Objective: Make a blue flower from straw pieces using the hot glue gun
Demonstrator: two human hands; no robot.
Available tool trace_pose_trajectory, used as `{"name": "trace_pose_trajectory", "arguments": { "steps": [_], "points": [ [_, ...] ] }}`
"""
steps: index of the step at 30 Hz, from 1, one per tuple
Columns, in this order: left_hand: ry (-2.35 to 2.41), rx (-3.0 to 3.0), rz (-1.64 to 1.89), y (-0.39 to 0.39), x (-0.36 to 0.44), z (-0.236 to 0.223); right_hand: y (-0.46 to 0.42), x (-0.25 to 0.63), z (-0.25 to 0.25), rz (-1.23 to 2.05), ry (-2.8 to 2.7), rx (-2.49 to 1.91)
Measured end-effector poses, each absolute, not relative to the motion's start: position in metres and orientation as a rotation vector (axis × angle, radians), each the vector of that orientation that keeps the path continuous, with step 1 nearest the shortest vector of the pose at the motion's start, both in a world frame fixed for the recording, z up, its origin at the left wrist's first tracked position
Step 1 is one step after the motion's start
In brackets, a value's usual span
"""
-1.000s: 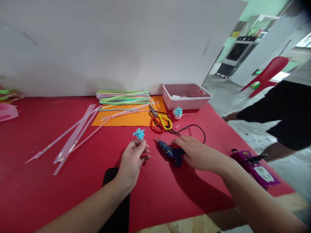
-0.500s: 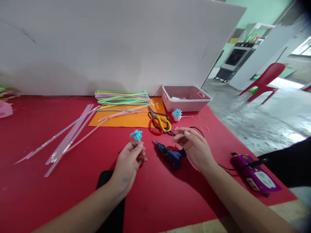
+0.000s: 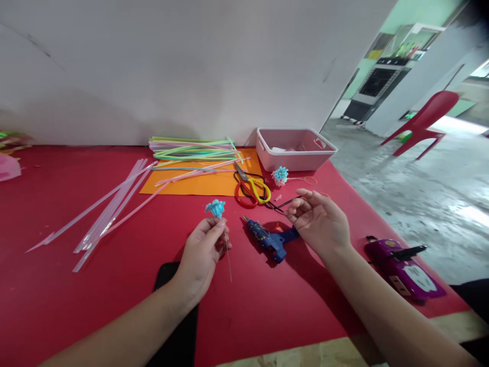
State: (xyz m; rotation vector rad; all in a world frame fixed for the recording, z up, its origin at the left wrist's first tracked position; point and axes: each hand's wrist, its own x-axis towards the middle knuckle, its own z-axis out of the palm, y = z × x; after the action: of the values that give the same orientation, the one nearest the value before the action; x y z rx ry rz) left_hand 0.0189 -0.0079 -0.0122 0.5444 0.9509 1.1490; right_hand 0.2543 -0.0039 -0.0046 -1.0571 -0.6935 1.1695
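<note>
Blue flower (image 3: 216, 208) on a thin wire stem (image 3: 229, 260) is pinched between thumb and fingers of the left hand (image 3: 202, 255), above the red tabletop (image 3: 237, 326); a black phone (image 3: 179, 341) lies beneath that forearm. The right hand (image 3: 319, 224), loosely curled and seemingly empty, is beside the hot-glue gun (image 3: 267, 239); contact is unclear. Steadying the flower appears the present step; using the gun would call for wrapping the right fingers round its handle. Beyond are scissors (image 3: 250, 181), a blue-and-pink flower (image 3: 280, 174) and a pink basket (image 3: 296, 162).

Red chair (image 3: 433, 116) on grey floor (image 3: 428, 188)
</note>
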Motion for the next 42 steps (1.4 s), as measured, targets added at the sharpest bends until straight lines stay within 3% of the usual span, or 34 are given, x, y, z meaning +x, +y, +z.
{"name": "trace_pose_trajectory", "arguments": {
  "steps": [11, 18, 22, 30, 33, 37, 42],
  "points": [
    [0.951, 0.552, 1.149, -0.008, 0.02, -0.012, -0.005, 0.255, -0.01, 1.059, -0.905, -1.182],
    [0.946, 0.568, 1.163, -0.007, 0.019, -0.015, -0.022, 0.27, 0.001, 0.832, -2.218, -1.503],
    [0.939, 0.577, 1.159, -0.008, 0.019, -0.015, -0.022, 0.276, -0.006, 0.72, -2.37, -1.546],
    [0.943, 0.551, 1.154, -0.007, 0.019, -0.014, -0.018, 0.277, -0.013, 0.732, -1.969, -1.463],
    [0.945, 0.549, 1.157, -0.007, 0.019, -0.014, -0.016, 0.277, -0.007, 0.92, -1.83, -1.368],
    [0.941, 0.558, 1.155, -0.008, 0.018, -0.014, -0.001, 0.274, -0.007, 1.244, -1.052, -1.213],
    [0.948, 0.578, 1.152, -0.008, 0.018, -0.014, 0.018, 0.274, -0.017, 1.073, -0.528, -1.276]
  ]
}}
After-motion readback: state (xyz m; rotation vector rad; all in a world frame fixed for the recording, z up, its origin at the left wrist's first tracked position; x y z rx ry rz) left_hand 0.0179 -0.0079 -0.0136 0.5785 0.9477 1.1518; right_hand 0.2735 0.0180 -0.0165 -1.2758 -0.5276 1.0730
